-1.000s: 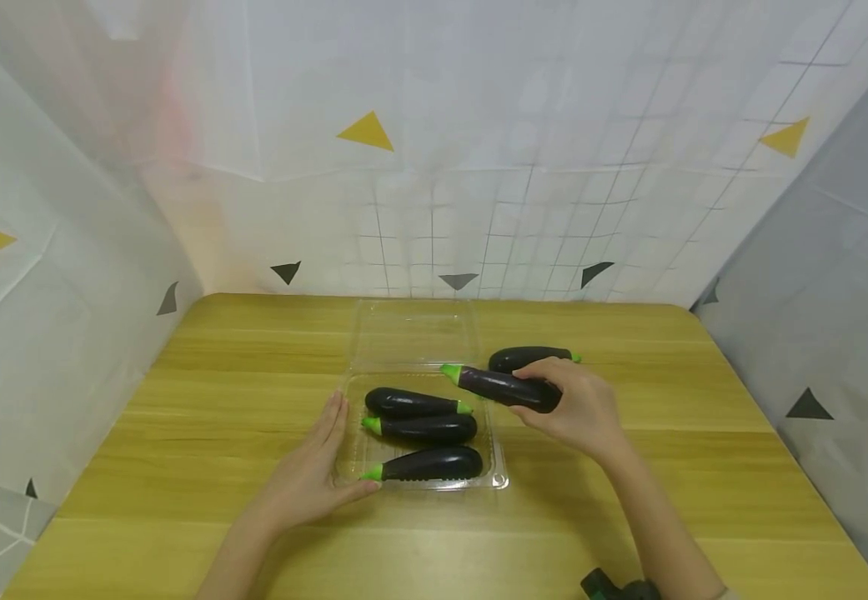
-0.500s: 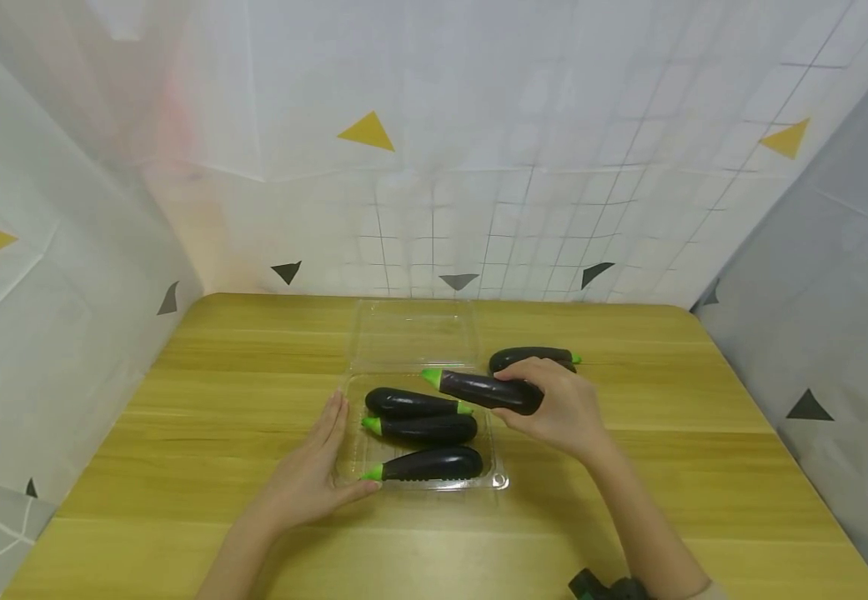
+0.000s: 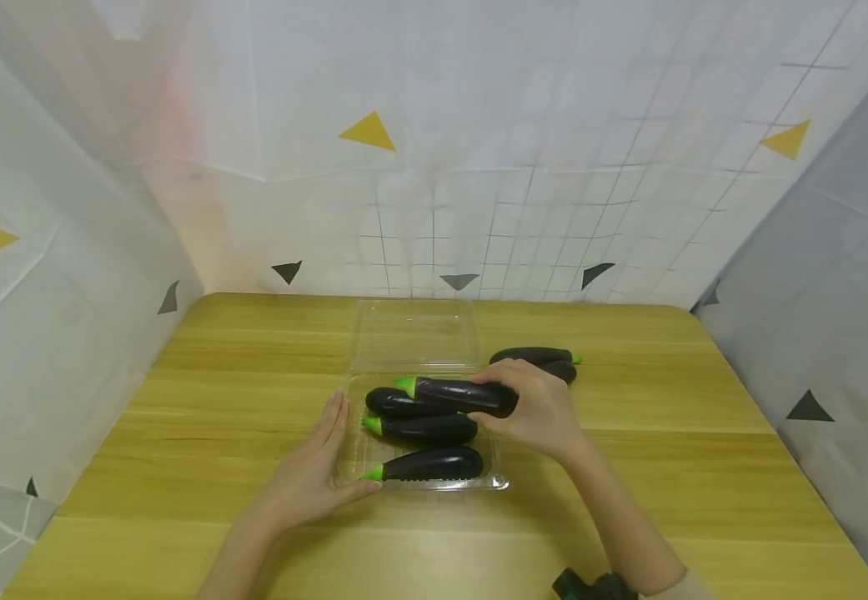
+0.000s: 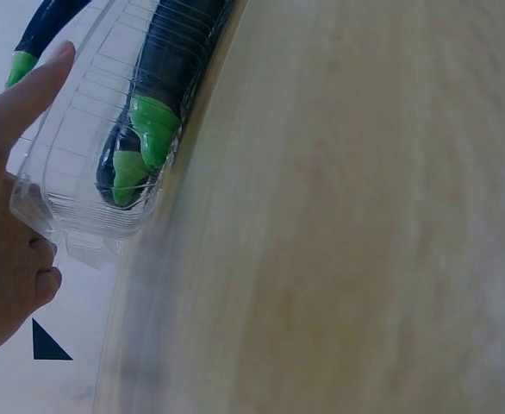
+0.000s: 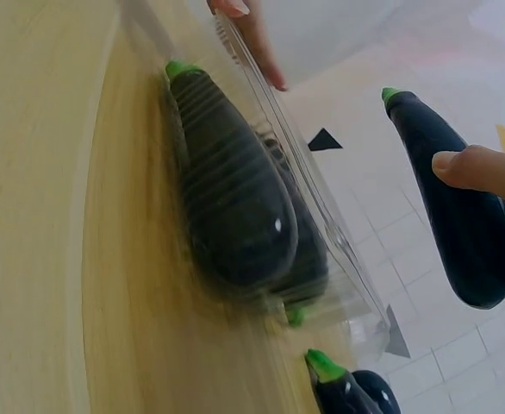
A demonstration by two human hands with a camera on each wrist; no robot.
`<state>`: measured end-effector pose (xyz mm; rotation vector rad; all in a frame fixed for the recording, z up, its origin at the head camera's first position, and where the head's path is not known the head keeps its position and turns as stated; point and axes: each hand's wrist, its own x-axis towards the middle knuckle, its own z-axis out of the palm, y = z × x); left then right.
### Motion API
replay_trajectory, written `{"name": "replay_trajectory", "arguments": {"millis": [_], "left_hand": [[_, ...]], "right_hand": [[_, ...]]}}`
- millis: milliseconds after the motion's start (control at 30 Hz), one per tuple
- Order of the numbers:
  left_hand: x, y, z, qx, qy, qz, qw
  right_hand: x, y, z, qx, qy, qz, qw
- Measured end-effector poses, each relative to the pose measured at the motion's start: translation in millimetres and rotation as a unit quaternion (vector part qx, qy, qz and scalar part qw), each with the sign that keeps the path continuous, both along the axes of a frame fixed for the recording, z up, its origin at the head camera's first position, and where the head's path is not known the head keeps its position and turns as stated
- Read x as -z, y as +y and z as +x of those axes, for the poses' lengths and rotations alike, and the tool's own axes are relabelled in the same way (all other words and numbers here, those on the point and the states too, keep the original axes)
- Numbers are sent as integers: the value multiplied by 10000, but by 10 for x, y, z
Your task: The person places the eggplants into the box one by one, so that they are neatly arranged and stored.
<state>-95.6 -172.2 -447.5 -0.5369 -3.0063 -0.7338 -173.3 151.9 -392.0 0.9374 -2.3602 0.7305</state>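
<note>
At the bottom edge of the frame, right of the middle, a black thing [image 3: 591, 585] sits by the right wrist; I can't tell what it is. Just left of the middle, the left hand [image 3: 309, 479] rests against a clear plastic box [image 3: 499, 467], its fingers straight along the left side and its thumb at the near corner. The box stands on the wooden worktop [image 3: 208, 425]. In it lie a front eggplant [image 3: 434, 463], a middle eggplant [image 3: 428, 429] and a back eggplant [image 3: 388, 402]. The first two have their green ends to the left. Over the back one, the right hand [image 3: 534, 412] grips the fat end of a held eggplant [image 3: 456, 394], its green tip pointing left. Behind, the box's see-through lid [image 3: 414, 337] lies open. To its right are two more eggplants [image 3: 527, 356], side by side. Farthest back, a white sheet [image 3: 471, 108] has yellow triangles [image 3: 369, 132] near the top.
</note>
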Motion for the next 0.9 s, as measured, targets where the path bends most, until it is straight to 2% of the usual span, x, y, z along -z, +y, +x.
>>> {"name": "replay_trajectory", "arguments": {"millis": [467, 733, 900], "left_hand": [[9, -4, -8, -27, -68, 57, 10000], [26, -15, -14, 8, -32, 67, 10000], [24, -19, -15, 15, 11, 71, 10000]], "right_hand": [[62, -259, 29, -120, -386, 197, 9990], [176, -382, 47, -236, -700, 426, 9964], [259, -427, 58, -355, -751, 554, 9950]]}}
